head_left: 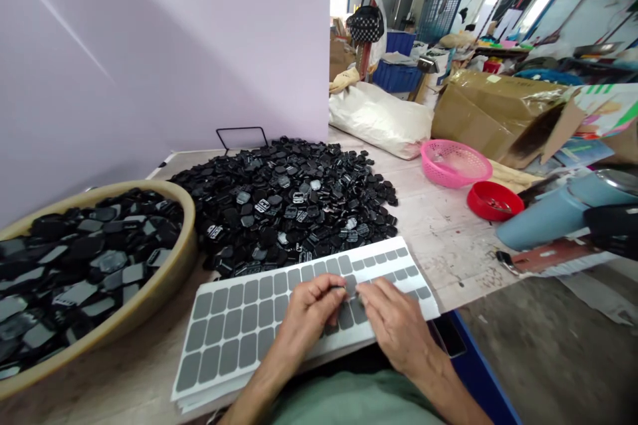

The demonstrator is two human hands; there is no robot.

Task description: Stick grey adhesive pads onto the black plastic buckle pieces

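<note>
A stack of white sheets with rows of grey rounded stickers (pixel 229 322) lies in front of me, at the table's near edge. Over its right half, my left hand (pixel 310 311) is closed in a pinch, and the dark edge of a small black piece shows between thumb and forefinger. Close beside it, my right hand (pixel 399 322) has its thumb and fingers pressed together above the stickers; what they hold, if anything, is hidden. Just behind the sheets spreads a big heap of small black plastic pieces (pixel 294 199), some with shiny or pale faces.
At left stands a round beige tub (pixel 187 226) full of similar pieces. To the right are a pink basket (pixel 456 166), a red bowl (pixel 491 202) and a blue tumbler (pixel 548 216). Behind them sit a white sack (pixel 381 116) and a cardboard box (pixel 486 116). A pale partition (pixel 224 40) rises behind the heap.
</note>
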